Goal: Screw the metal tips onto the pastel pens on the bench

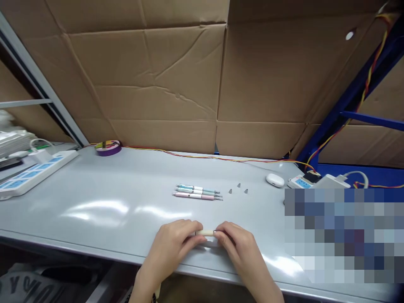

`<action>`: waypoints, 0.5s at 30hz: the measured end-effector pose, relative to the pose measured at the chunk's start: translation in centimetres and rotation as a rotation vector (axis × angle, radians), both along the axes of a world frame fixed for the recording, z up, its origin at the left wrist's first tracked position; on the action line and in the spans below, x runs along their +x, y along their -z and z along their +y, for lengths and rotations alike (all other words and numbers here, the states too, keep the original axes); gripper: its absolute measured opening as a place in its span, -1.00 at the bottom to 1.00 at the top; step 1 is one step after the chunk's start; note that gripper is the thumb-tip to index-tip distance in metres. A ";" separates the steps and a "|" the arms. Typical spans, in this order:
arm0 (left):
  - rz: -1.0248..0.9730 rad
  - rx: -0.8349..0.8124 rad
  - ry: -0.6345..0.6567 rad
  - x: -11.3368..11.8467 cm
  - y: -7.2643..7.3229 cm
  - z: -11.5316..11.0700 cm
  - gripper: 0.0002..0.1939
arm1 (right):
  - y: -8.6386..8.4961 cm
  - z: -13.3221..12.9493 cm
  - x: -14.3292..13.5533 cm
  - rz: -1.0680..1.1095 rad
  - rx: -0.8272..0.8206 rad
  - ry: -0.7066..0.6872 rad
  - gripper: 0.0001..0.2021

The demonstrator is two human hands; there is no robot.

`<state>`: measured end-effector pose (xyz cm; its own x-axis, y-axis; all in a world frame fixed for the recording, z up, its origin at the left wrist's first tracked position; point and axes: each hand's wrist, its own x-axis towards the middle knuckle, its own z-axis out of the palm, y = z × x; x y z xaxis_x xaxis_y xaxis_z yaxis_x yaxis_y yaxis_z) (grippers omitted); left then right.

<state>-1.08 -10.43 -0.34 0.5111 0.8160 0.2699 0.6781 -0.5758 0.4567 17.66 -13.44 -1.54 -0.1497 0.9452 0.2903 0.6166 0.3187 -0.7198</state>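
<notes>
Nearer the person than the three ballpoint pens (196, 191), a cream pen (208, 232) is pinched at opposite ends by the closed fingers of the left hand (172, 240) and right hand (239, 240). It looks light, stiff, slightly slippery; its ends seem good holds.

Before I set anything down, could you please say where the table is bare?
The widest patch lies between the left power strip and the pens, in front of the purple roll; another runs from the pens to the wire. It's crowded where the left hand and right hand hold the cream barrel, and around the white case and right power strip.
</notes>
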 end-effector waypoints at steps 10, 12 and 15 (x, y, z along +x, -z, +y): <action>-0.015 -0.137 -0.002 -0.1 -0.3 0.1 -0.75 | -0.3 -0.1 0.2 0.103 -0.011 0.007 -0.87; 0.007 -0.123 0.005 0.0 -0.2 0.1 -0.75 | -0.3 -0.1 0.2 0.049 -0.027 0.015 -0.78; 0.023 -0.120 0.013 0.0 -0.2 0.1 -0.74 | -0.4 -0.1 0.2 0.031 -0.050 0.008 -0.65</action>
